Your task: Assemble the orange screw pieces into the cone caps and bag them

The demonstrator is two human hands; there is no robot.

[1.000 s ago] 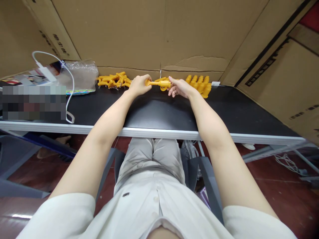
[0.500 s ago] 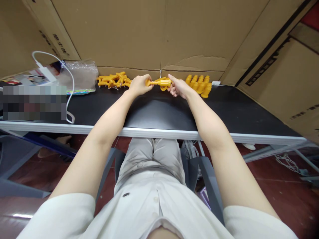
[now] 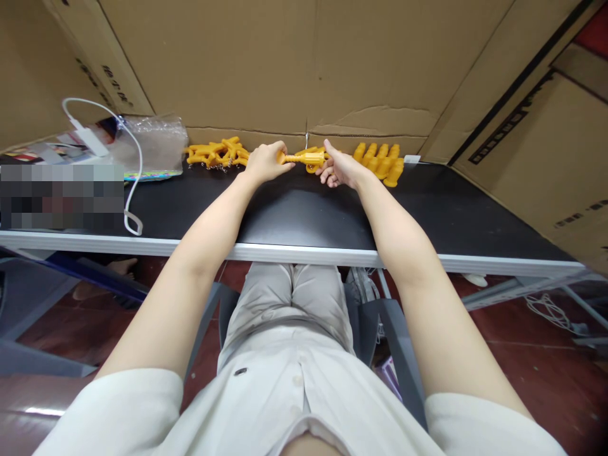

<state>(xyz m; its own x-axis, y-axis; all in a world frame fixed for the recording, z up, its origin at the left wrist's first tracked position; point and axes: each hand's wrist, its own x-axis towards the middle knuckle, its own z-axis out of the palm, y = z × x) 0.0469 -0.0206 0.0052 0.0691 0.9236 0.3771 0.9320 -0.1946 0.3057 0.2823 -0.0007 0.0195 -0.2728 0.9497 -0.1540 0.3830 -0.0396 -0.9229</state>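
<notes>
Mid-handling, it seemed, my left grip [image 3: 266, 162] closed round the yellow piece [image 3: 311, 158], my right grip [image 3: 342, 168] half-curled at its thick end, hold unclear, the next move calling for steadiness

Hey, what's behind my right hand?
Just past your right hand, yellow parts stand in rows, with cardboard beyond them. Whatever lies directly behind the hand is covered, so I can't tell.

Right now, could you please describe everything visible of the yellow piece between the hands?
The yellow piece looks like plastic: a slim, ribbed stem widening rightward into a thicker barrel. The left hand holds it sideways by the stem end, over the black table. The right hand is beside the barrel; contact unclear.
</notes>
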